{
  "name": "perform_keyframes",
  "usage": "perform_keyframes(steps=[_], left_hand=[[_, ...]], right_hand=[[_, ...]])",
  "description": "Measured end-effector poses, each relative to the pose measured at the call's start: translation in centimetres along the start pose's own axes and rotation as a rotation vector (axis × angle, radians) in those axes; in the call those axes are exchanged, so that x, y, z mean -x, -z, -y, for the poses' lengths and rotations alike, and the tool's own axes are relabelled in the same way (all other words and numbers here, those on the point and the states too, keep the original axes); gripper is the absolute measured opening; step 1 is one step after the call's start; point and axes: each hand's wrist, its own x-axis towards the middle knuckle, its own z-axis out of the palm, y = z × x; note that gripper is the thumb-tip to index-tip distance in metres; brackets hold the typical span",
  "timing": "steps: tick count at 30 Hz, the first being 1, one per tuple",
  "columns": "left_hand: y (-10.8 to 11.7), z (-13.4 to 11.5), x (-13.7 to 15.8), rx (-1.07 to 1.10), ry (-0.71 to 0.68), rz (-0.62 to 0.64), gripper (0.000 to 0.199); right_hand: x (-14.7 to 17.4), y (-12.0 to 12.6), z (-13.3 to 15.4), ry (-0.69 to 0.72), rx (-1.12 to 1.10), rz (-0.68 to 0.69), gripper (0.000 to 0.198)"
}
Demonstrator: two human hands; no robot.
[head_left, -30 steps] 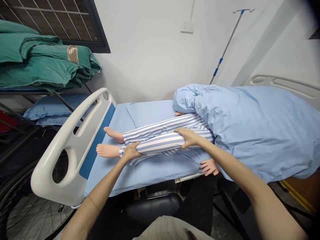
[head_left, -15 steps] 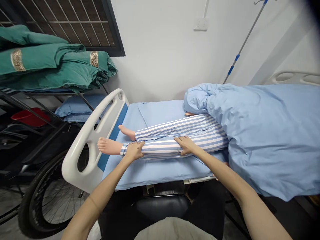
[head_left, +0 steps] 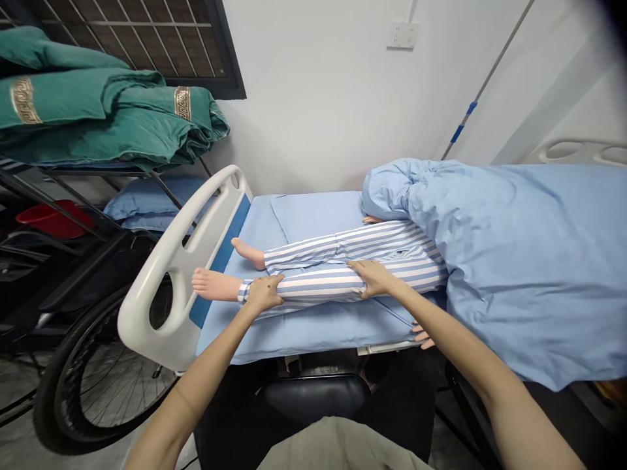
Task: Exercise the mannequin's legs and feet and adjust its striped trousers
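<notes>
A manikin in blue-and-white striped trousers [head_left: 318, 282] lies on the bed, its bare feet [head_left: 215, 285] pointing toward the footboard. My left hand [head_left: 265, 292] is wrapped over the nearer lower leg just above the ankle, thumb toward me. Around the knee of that same leg, my right hand [head_left: 373, 277] curls its fingers over the top. The leg rests along the mattress, and the palms' contact is hidden. A light blue quilt [head_left: 529, 261] covers the manikin from the hips up. One manikin hand [head_left: 423, 334] pokes out at the near bed edge, beside my right forearm.
The white footboard [head_left: 147, 313] rises at the left, with a wheelchair wheel [head_left: 105, 378] beside it. Green folded bedding [head_left: 112, 124] lies on a rack behind. A black chair [head_left: 316, 395] stands right in front of me. A drip pole [head_left: 482, 91] leans near the wall.
My right hand has slid slightly toward the hip along the leg. My left hand stays near the ankle. The manikin's near hand shows more, and the view has shifted a little.
</notes>
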Motion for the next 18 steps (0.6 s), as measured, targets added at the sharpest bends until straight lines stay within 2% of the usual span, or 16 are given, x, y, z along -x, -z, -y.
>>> perform_keyframes(steps=[4,7,12,18], left_hand=[[1.6,-1.0,-0.4,0.102,0.017,0.037,0.071],[2.6,-1.7,-0.6,0.135,0.016,0.056,0.073],[3.6,-2.3,-0.8,0.139,0.004,0.044,0.075],[3.7,-2.4,-1.3,0.135,0.000,0.044,0.077]], right_hand=[[1.4,2.9,-1.4,0.050,-0.112,-0.064,0.107],[1.8,4.2,-2.2,0.038,-0.167,-0.081,0.108],[2.2,5.2,-2.9,0.024,-0.192,-0.083,0.107],[2.5,5.8,-2.5,0.027,-0.172,-0.100,0.104]])
